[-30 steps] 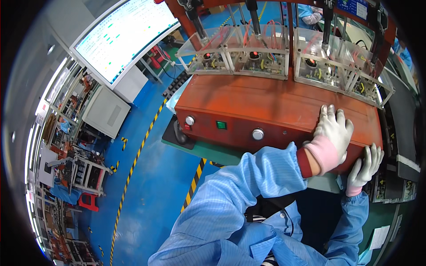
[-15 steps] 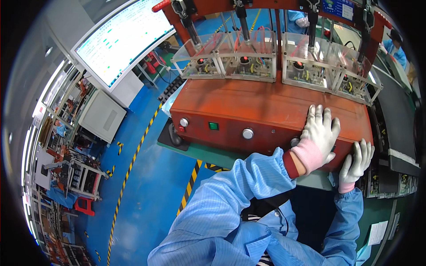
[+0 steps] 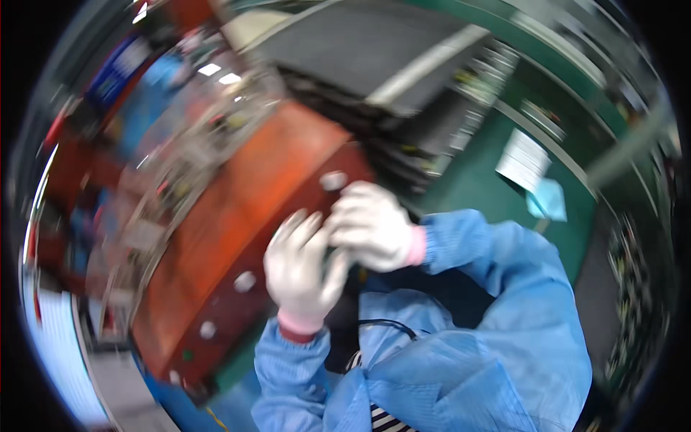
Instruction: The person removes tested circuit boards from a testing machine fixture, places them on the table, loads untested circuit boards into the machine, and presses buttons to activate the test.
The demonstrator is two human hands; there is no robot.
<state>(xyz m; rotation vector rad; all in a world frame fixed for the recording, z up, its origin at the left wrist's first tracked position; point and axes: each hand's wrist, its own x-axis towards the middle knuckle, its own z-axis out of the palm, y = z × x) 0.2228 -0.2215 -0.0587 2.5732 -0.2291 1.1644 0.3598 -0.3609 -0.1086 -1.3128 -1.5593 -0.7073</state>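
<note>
In white gloves with pink cuffs, both of my hands are at the dark red front of an orange-red machine box (image 3: pixel 237 198), blurred by motion. My left hand (image 3: pixel 299 266) is open, its fingers stretched up and its thumb apart, with nothing visible in it. Beside it, my right hand (image 3: pixel 371 225) has loosely bent fingers pointing at the left hand's fingertips; whether they touch, I cannot tell. Nothing shows in the right hand either. A round silver knob (image 3: pixel 333 180) sits just above the right hand, and another knob (image 3: pixel 245 281) is left of the left hand.
Clear covered fixtures (image 3: pixel 169 191) line the machine's far side. Beyond it lies a dark conveyor belt (image 3: pixel 381 47). To the right, a green tabletop (image 3: pixel 468 194) carries a white paper sheet (image 3: pixel 523 160) and a light blue piece (image 3: pixel 547 200). A screen (image 3: pixel 54 338) stands at lower left.
The view has swung right, so the machine now slants at left. My left hand has left the machine's top, and my right hand its corner; they are now close together at its front.
</note>
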